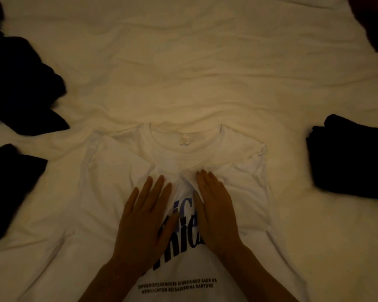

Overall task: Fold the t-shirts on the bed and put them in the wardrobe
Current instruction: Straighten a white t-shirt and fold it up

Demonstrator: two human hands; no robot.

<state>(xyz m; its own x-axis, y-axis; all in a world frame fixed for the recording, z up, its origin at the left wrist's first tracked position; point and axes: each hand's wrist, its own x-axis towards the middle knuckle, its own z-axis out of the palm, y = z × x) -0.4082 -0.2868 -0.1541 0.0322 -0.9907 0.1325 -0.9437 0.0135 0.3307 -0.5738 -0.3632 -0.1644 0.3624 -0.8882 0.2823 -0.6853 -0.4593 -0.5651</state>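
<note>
Left edge: unfolded dark garments (20,83) in a loose heap on the bed (183,62), with another dark piece (7,188) just below it. We read these as the to-do pile, parked clear of the work area.

Centre: white t-shirt (122,162) spread flat on the bed, print side up, collar (183,136) away from us with the neck label showing. Laid face up and flat, we judge, so wrinkles get pressed out before any fold. Fabric is bunched into a ridge between our hands, just below the collar, so smoothing isn't done.

Left hand (144,219): palm down on the chest of the shirt, fingers (155,188) straight and slightly spread, pressing cloth, gripping nothing. It covers the left part of the blue print (183,223).

Right hand (216,212): same pose, palm flat, its fingers straight and close together, tips touching the bunched ridge. No pinch, nothing held. The two hands lie just beside each other with the print showing between them.

Right: folded dark stack (349,158), squared off, well apart from the white shirt. Likely the done pile waiting for the wardrobe, which is not in view.

Our read: early in this shirt's fold, sleeves not yet turned in. Next move calls for sweeping outward to flatten that ridge.
</note>
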